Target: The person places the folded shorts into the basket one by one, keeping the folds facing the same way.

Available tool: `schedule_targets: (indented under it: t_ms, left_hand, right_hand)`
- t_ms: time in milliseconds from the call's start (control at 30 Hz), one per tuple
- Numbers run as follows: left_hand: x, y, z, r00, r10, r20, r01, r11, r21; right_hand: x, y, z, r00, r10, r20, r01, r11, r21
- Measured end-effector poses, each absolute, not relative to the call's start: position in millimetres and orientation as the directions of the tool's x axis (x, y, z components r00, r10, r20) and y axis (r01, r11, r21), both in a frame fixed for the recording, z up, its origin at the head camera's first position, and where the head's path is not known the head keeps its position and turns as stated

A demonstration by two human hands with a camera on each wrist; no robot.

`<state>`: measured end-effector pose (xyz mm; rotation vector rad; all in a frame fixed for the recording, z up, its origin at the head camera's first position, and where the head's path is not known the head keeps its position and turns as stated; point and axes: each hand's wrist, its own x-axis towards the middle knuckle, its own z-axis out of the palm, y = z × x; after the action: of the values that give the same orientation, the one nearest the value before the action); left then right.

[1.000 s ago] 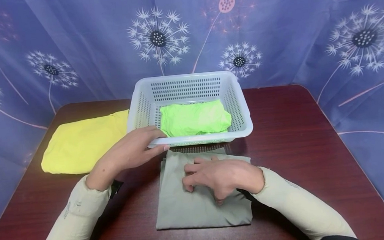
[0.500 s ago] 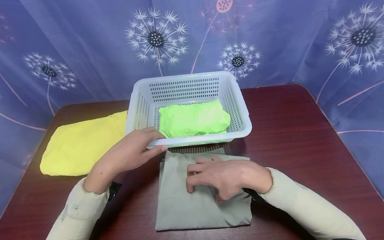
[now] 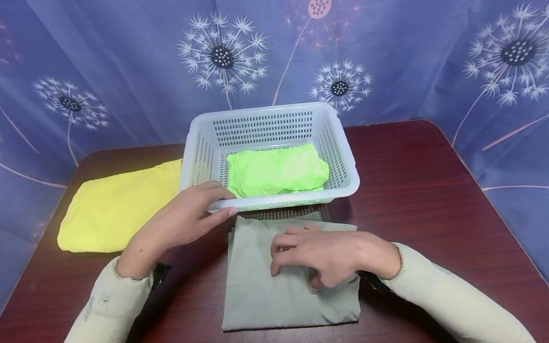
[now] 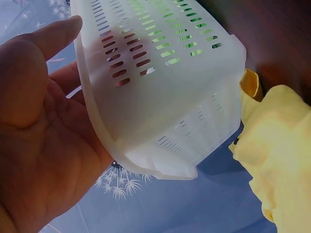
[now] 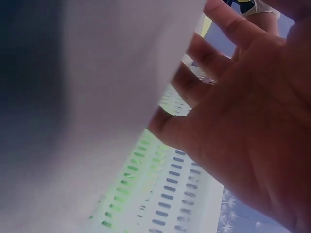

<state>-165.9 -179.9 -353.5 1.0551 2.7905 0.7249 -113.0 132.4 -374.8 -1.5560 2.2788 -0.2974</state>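
Note:
At the front left corner of a white plastic basket (image 3: 277, 199), my left hand (image 3: 180, 215) grips the rim. The fingers reach inside and the thumb stays outside; the left wrist view shows the basket wall (image 4: 160, 97) between them. A crumpled lime-green cloth (image 3: 276, 169) lies in the basket. My right hand (image 3: 328, 254) is over a folded grey-green cloth (image 3: 286, 301) in front of the basket, its bent fingertips touching the top layer. In the right wrist view those fingers (image 5: 209, 60) meet the cloth (image 5: 112, 73), which fills the left side.
Left of the basket lies a folded yellow cloth (image 3: 121, 206), its right end beside the basket wall. All of it rests on a dark red wooden table (image 3: 419, 197). A blue curtain (image 3: 390, 36) with a dandelion print hangs behind and along the sides.
My right hand has slid a little to the right over the grey-green cloth. The left hand keeps its hold on the basket rim, and the basket stays nearly in place.

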Motion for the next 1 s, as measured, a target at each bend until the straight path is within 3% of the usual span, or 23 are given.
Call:
schedule_targets:
  t_ms: [500, 767, 1000]
  left_hand:
    - [-162, -181, -353, -0.76, 0.635, 0.139, 0.623, 0.651, 0.433]
    - [-160, -182, -351, -0.766, 0.625, 0.15, 0.621, 0.661, 0.422]
    - [-156, -182, -343, -0.722, 0.642, 0.258, 0.688, 0.626, 0.367]
  right_hand:
    - [-113, 149, -385, -0.303, -0.952, -0.032, -0.851, 0.286, -0.441]
    - [-112, 164, -384, -0.357, -0.934, 0.034, -0.819, 0.295, -0.493]
    - [-111, 177, -381, -0.432, -0.9, 0.066, -0.786, 0.34, -0.516]
